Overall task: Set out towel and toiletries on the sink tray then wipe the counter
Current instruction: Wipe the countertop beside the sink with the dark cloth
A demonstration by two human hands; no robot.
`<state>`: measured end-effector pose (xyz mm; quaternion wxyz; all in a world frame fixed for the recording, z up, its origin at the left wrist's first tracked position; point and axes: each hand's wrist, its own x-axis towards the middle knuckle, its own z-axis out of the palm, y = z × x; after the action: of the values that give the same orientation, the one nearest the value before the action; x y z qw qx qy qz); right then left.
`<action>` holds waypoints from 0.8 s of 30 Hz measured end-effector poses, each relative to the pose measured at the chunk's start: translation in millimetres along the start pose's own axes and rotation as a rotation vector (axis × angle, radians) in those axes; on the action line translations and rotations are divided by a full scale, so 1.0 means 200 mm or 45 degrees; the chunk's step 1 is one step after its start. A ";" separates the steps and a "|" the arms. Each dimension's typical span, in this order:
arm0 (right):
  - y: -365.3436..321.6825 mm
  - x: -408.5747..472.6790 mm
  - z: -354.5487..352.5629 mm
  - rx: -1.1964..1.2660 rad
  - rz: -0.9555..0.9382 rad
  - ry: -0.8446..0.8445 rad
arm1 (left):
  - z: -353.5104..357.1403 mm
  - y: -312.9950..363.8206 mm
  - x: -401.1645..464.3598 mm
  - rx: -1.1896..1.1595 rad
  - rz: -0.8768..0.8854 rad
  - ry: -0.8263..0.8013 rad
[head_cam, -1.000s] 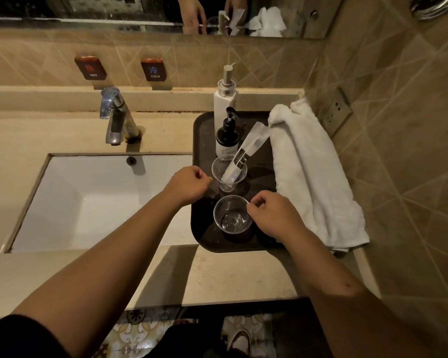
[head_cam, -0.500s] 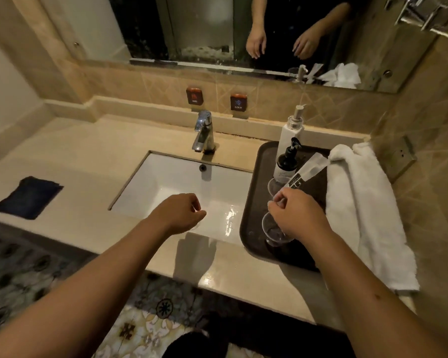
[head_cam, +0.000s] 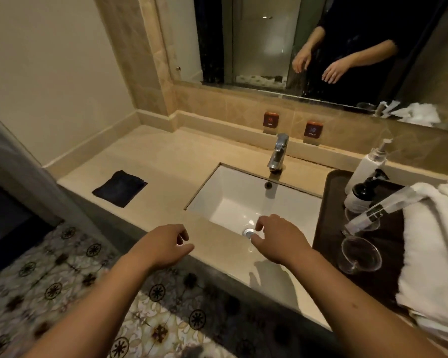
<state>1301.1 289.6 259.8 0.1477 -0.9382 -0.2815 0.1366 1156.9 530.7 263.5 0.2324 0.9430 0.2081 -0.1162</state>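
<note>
A dark tray sits on the counter right of the basin. On it stand a white pump bottle, a black pump bottle, a clear cup holding a wrapped toiletry packet, and an empty clear cup. A white towel lies folded along the tray's right side. A dark cloth lies flat on the counter's left part. My left hand hovers empty over the counter's front edge. My right hand hangs empty over the basin, fingers loosely spread.
The white basin is sunk into the beige counter, with a chrome tap behind it. Hot and cold tags sit on the back ledge below a mirror. Patterned floor tiles lie below left.
My right hand has left the cups on the tray and moved left over the basin. The left hand moved left too. My view swung left, bringing the dark cloth closer to centre.
</note>
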 end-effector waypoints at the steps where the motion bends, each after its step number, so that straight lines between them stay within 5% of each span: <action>1: -0.09 0.02 0.04 -0.016 -0.007 -0.011 | -0.03 -0.09 -0.01 -0.022 -0.008 0.007; 14: -1.33 0.33 0.53 -0.127 -0.151 -0.227 | -0.45 -1.39 -0.06 -0.052 -0.193 0.073; 24: -1.71 0.74 0.70 -0.169 -0.227 -0.233 | -0.57 -1.76 0.28 -0.007 -0.197 0.040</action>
<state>1205.6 674.9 226.6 0.0708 -0.9009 -0.3842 0.1890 1062.2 889.5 207.9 0.2222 0.9251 0.2843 -0.1184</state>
